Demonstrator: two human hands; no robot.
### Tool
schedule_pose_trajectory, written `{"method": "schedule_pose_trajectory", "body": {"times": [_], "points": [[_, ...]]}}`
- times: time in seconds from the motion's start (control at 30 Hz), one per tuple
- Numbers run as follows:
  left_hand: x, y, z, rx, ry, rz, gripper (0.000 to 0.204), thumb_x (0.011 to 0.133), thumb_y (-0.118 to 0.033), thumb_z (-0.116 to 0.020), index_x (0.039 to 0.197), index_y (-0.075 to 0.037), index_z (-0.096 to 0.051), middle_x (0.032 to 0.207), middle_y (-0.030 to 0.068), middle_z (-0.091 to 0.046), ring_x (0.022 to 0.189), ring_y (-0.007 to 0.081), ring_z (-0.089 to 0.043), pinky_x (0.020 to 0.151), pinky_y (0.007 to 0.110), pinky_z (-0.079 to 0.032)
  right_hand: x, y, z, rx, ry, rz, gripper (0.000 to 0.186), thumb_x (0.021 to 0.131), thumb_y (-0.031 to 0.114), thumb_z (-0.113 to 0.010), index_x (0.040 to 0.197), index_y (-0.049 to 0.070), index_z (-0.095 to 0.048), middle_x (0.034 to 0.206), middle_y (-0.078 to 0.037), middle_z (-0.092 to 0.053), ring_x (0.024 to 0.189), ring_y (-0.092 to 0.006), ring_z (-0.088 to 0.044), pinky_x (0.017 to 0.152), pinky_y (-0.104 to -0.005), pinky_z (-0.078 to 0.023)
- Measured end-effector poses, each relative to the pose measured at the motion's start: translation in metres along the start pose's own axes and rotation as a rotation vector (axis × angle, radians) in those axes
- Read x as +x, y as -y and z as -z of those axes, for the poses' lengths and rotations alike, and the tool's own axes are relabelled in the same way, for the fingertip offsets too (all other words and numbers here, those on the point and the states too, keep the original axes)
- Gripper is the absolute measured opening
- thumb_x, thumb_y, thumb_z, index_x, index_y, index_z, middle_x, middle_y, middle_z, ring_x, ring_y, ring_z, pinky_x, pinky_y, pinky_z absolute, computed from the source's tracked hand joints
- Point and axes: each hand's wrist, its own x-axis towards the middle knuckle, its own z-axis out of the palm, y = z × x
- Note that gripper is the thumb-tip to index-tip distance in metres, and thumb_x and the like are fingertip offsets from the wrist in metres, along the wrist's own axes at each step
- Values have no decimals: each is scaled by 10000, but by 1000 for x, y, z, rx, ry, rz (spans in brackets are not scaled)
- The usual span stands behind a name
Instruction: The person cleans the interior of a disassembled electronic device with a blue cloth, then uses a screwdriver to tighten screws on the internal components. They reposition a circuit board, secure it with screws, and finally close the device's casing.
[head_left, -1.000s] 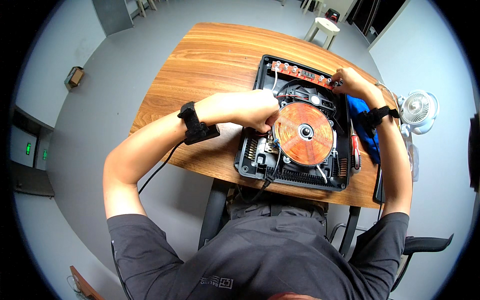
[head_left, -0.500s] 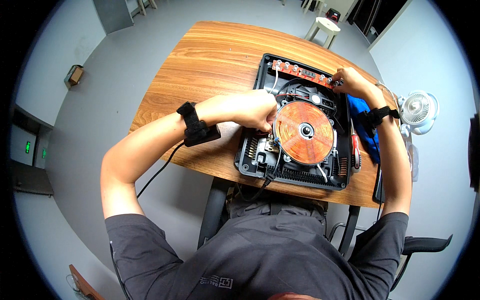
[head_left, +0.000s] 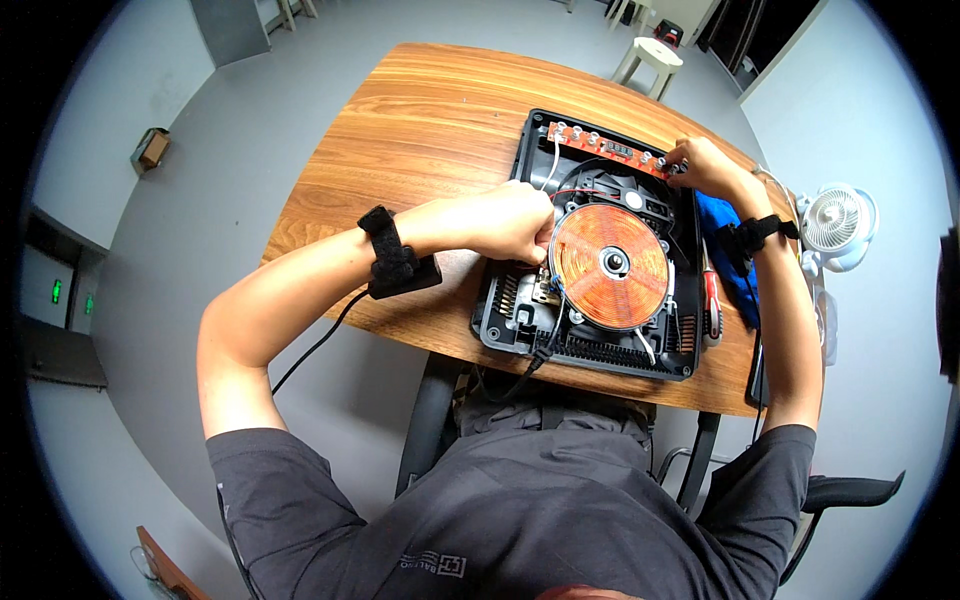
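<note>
Left elbow point(head_left: 222, 340) is edging outward, curled left hand point(head_left: 518, 222) staying at coil point(head_left: 605, 292), bent-fingered right hand point(head_left: 704, 168) at red board point(head_left: 604, 146): same 2 work spots, grips unclear.

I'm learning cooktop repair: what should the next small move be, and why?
Perhaps a gentle test lift of the red circuit board with the right hand: it is at the board's right end, and a white wire runs from near the left end, so pulling hard might strain it.

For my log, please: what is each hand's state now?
Left hand: curled beside the copper-coloured coil; whether it holds anything cannot be told.
Right hand: at the red circuit board's right end; grip cannot be told.
</note>
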Motion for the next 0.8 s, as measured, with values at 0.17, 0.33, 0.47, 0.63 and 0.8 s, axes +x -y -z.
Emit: {"method": "schedule_pose_trajectory", "body": {"times": [0.17, 0.33, 0.47, 0.63, 0.8], "points": [[5, 1, 2, 44, 76, 1, 176, 775, -152, -700, 747, 21, -713, 672, 201, -664, 632, 327, -682, 613, 400, -527, 0, -2, 1, 36, 26, -16, 356, 739, 175, -812, 1065, 45, -753, 986, -205, -703, 954, -371, -669, 865, -421, -529], [7, -8, 8, 83, 112, -3, 246, 778, -207, -709, 667, 11, -686, 610, 213, -619, 590, 355, -645, 589, 420, -504, -1, -3, -1, 31, -2, -11, 368, 731, 167, -817, 1071, 44, -752, 993, -208, -703, 959, -373, -667, 870, -420, -528], [12, -6, 7, 80, 135, 8, 263, 771, -222, -717, 651, 9, -676, 606, 210, -616, 587, 363, -638, 589, 428, -500, -2, -7, -4, 23, -13, -7, 371, 737, 170, -810, 1078, 39, -750, 1004, -209, -702, 966, -369, -665, 870, -418, -530], [11, -6, 8, 77, 153, 18, 254, 770, -222, -717, 683, 13, -678, 641, 203, -637, 615, 359, -650, 598, 425, -504, 0, 1, 0, 27, 16, -11, 361, 744, 179, -796, 1071, 34, -752, 995, -212, -703, 949, -357, -670, 855, -412, -535], [9, 4, 0, 95, 144, -10, 229, 783, -202, -702, 716, 16, -677, 671, 198, -653, 642, 351, -662, 612, 425, -510, -1, -5, -5, 12, -44, 34, 335, 739, 170, -789, 1043, 31, -759, 923, -214, -717, 867, -350, -690, 794, -409, -547]]}}
